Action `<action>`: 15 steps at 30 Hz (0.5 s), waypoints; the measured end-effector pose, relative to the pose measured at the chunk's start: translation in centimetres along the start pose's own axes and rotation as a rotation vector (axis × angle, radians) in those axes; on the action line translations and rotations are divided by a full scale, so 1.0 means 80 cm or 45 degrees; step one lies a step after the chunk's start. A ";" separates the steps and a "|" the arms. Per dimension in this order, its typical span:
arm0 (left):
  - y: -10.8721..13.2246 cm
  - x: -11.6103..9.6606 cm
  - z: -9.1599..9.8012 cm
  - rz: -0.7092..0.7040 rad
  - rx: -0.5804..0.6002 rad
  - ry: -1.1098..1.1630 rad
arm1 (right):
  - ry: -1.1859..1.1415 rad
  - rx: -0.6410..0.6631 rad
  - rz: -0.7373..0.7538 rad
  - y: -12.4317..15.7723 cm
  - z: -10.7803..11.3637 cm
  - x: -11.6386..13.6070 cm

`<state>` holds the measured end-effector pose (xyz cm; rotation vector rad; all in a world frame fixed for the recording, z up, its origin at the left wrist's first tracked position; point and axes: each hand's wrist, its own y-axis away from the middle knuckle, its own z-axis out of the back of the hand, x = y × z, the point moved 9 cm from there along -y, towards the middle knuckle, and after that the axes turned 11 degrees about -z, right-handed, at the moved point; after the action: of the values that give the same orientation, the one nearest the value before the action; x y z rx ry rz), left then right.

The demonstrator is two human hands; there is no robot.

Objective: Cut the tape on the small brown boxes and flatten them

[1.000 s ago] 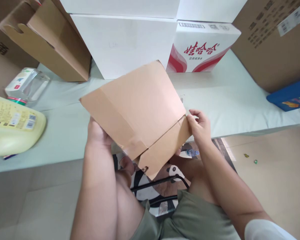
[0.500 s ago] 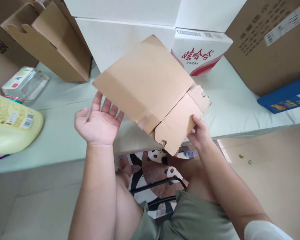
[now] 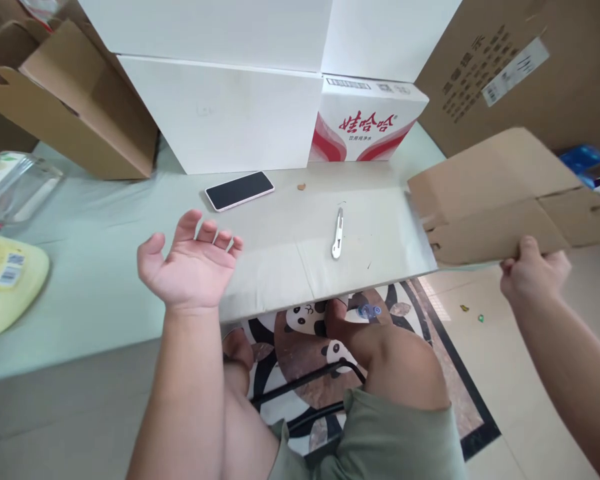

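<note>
My right hand (image 3: 535, 270) grips the lower edge of a folded brown cardboard box (image 3: 495, 180), holding it out over the right part of the table. The cardboard has notched flaps and covers part of a blue item behind it. My left hand (image 3: 193, 263) is palm up, fingers spread and slightly curled, with nothing in it. Just beyond its fingertips a smartphone (image 3: 240, 191) lies face up with a dark screen. A white utility knife (image 3: 337, 233) rests on the tabletop between my hands.
White cartons (image 3: 220, 113) stand stacked at the back, beside a red-and-white carton (image 3: 365, 127). Brown open boxes (image 3: 75, 107) stand at the left, near a clear bottle (image 3: 25, 190) and a yellow jug (image 3: 15, 280). A large brown carton (image 3: 520, 80) is at the right.
The cardboard has moved from in front of me to the far right in my right hand, uncovering the phone and knife. My left hand has stayed open, now clear of the cardboard.
</note>
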<state>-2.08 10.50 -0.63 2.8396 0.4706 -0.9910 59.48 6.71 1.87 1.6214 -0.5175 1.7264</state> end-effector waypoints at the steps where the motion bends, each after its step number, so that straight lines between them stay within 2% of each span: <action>1: 0.000 0.000 -0.003 -0.004 -0.004 0.004 | -0.006 -0.073 0.061 -0.019 -0.009 0.018; 2: -0.001 -0.001 -0.005 -0.007 -0.016 0.010 | 0.004 -0.085 0.083 -0.038 -0.026 0.031; 4: -0.002 -0.001 -0.007 -0.012 -0.052 0.033 | 0.076 0.023 0.013 -0.073 -0.077 0.040; 7: -0.004 -0.002 -0.005 -0.006 -0.077 0.060 | 0.187 0.198 -0.124 -0.091 -0.148 0.025; 11: -0.007 -0.010 -0.003 -0.026 -0.005 0.052 | 0.398 0.402 -0.164 -0.053 -0.211 -0.015; 15: -0.002 -0.025 -0.003 -0.038 -0.011 0.162 | 0.565 0.517 -0.154 0.006 -0.248 -0.034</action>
<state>-3.47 10.21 0.78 2.9083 0.5295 -0.8139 45.25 19.83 -3.42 1.4212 0.1512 2.1084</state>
